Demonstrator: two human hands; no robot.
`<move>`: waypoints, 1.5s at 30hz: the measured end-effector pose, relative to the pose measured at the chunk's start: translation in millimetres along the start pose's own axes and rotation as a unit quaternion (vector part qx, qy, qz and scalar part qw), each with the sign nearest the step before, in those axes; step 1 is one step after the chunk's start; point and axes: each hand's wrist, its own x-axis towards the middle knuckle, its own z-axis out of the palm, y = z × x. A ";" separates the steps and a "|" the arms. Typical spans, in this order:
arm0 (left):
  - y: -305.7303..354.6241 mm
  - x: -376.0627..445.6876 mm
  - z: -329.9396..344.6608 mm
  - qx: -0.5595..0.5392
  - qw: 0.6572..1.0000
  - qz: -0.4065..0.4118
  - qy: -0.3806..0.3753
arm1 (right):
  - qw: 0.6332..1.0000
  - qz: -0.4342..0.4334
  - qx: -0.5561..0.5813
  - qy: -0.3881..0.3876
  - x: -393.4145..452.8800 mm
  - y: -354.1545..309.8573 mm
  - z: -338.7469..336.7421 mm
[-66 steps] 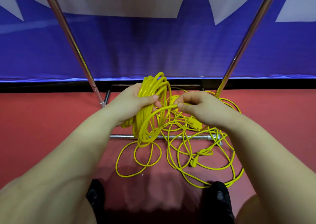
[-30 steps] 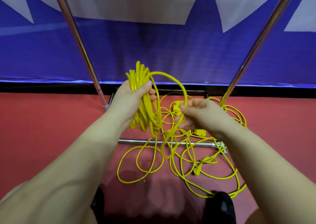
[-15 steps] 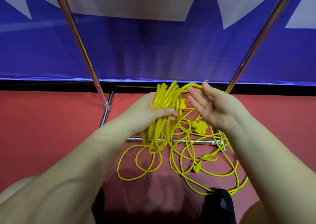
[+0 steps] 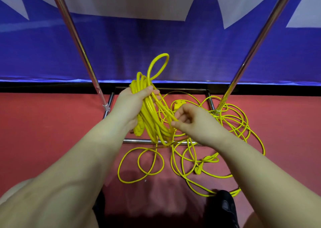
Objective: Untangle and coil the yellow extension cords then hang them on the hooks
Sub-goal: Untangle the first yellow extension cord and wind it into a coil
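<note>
Head view, left hand (image 4: 129,104) gripping coil (image 4: 149,116)

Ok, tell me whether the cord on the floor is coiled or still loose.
Loose: the floor cord sprawls in uneven, overlapping loops; only the bundle in the left hand is coiled.

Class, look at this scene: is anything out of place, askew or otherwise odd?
Yes. One loop sticks up loose above the coil gripped by the left hand, and much yellow cord sprawls tangled on the red floor across the rack's base bar.
</note>
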 end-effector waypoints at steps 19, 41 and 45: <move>-4.0 -9.3 -3.4 0.262 0.948 0.084 -0.158 | 0.969 0.052 0.202 -0.133 -7.4 -15.4 -31.7; -1.2 -22.0 6.5 0.110 0.974 -0.013 -0.199 | 0.950 -0.007 0.243 0.197 3.8 1.6 -38.1; 0.3 -28.8 7.0 0.106 0.962 -0.039 -0.248 | 0.974 -0.001 0.189 0.125 6.3 4.7 -39.7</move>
